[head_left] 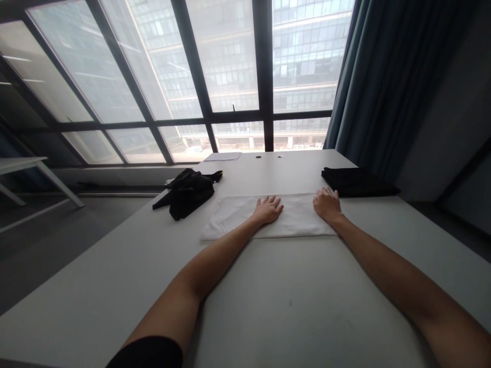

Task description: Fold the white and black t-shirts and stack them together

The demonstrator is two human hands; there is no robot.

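Note:
A white cloth (230, 217), folded into a long flat rectangle, lies across the white table (291, 286) in front of me. My left hand (268, 209) rests flat near the middle of the cloth, palm down with its fingers spread. Over the cloth's right end lies my right hand (327, 203), palm down, its fingers stretched toward the far edge. Neither hand grips anything. Whether the cloth is a garment I cannot tell.
A crumpled black garment (192, 191) lies at the table's left edge. On the right sits a folded black cloth (356, 181), close to the blue curtain (372, 102). A white sheet (223, 156) lies at the far end, before the windows. Another table (23, 163) stands left.

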